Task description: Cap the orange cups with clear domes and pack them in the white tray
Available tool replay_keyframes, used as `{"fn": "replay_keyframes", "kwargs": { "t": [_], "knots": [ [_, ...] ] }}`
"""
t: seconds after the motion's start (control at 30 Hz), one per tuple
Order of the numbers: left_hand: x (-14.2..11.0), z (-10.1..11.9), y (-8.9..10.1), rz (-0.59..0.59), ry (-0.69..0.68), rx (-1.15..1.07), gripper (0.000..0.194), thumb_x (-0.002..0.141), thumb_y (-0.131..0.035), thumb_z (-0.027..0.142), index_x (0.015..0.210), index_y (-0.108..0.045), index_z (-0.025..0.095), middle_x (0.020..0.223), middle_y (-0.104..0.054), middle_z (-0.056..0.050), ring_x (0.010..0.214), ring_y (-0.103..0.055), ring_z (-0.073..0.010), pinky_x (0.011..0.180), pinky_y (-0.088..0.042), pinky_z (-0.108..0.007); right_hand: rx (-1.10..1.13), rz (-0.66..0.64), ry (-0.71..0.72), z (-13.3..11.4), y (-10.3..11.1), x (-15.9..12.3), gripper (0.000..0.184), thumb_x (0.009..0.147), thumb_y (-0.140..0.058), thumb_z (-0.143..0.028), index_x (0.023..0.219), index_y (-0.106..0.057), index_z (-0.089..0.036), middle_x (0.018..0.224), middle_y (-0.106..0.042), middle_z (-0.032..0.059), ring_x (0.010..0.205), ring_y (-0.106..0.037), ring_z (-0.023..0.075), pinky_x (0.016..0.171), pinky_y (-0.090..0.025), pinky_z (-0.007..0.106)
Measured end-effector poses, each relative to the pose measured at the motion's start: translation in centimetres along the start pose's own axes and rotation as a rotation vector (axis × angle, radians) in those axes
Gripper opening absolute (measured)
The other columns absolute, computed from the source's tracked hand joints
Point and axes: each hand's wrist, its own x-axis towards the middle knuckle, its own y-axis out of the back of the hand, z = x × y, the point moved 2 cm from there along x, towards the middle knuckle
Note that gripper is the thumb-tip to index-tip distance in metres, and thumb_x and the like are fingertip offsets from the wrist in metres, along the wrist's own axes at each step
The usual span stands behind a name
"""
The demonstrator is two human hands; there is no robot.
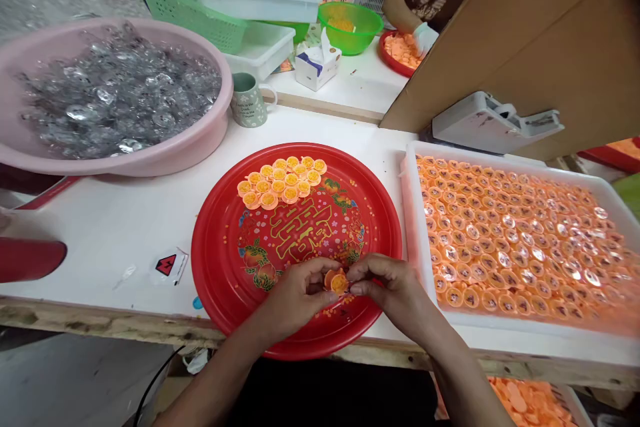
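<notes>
2 hands, fingers pinched close around 1 orange piece over red tray, white table, cardboard panel beyond

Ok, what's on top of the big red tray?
The red tray bears a cluster of small orange pieces toward its far side. The left hand and right hand, with another orange piece between them, cover part of its near side; what's beneath is hidden.
</notes>
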Motion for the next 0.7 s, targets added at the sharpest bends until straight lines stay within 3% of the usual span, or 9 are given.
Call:
{"fn": "replay_keyframes", "kwargs": {
  "t": [0.17,0.33,0.47,0.6,0.7],
  "knots": [
    [0.0,0.4,-0.8,-0.067,-0.057,0.016,0.02,0.08,-0.062,0.016,0.098,-0.07,0.013,0.095,-0.071,-0.007,0.096,-0.066,-0.0243,0.085,-0.052,-0.034,-0.242,-0.081,0.249,-0.8,-0.6,0.6,0.024,0.084,-0.055,-0.002,0.082,-0.069,-0.021,0.085,-0.064,0.0022,0.078,-0.063,0.0138,0.069,-0.05,0.023],
    [0.1,-0.5,-0.4,0.173,-0.127,0.065,0.03,0.079,-0.065,0.014,0.108,-0.07,0.018,0.105,-0.073,-0.005,0.1,-0.067,-0.0211,0.088,-0.053,-0.03,-0.282,0.228,0.189,-0.2,-1.8,-0.1,0.013,0.083,-0.063,-0.008,0.086,-0.062,-0.021,0.08,-0.064,0.0,0.072,-0.062,0.0138,0.065,-0.05,0.023],
    [-0.2,-0.7,-0.5,0.272,-0.354,0.138,0.037,0.081,-0.064,0.008,0.113,-0.069,0.026,0.109,-0.074,-0.001,0.1,-0.068,-0.0154,0.091,-0.054,-0.024,-0.226,0.356,0.151,0.3,-2.8,-1.6,0.007,0.088,-0.063,-0.016,0.085,-0.061,-0.022,0.074,-0.066,-0.0025,0.065,-0.063,0.012,0.061,-0.05,0.02],
    [-0.5,0.0,-0.6,0.301,-0.617,0.258,0.041,0.081,-0.064,0.004,0.115,-0.069,0.026,0.111,-0.073,-0.001,0.101,-0.069,-0.0125,0.093,-0.053,-0.02,-0.282,0.419,0.305,-0.3,-2.8,-2.5,0.012,0.089,-0.061,-0.011,0.089,-0.065,-0.023,0.08,-0.069,-0.0012,0.072,-0.065,0.0125,0.067,-0.051,0.021],
    [-0.6,0.4,-0.7,0.317,-0.712,0.353,0.043,0.081,-0.064,0.002,0.117,-0.068,0.024,0.113,-0.073,-0.003,0.103,-0.068,-0.0119,0.095,-0.052,-0.018,-0.344,0.414,0.38,-0.8,-2.5,-2.6,0.014,0.089,-0.059,-0.009,0.09,-0.065,-0.021,0.082,-0.069,0.0012,0.075,-0.066,0.0136,0.068,-0.052,0.022]
  ]
}}
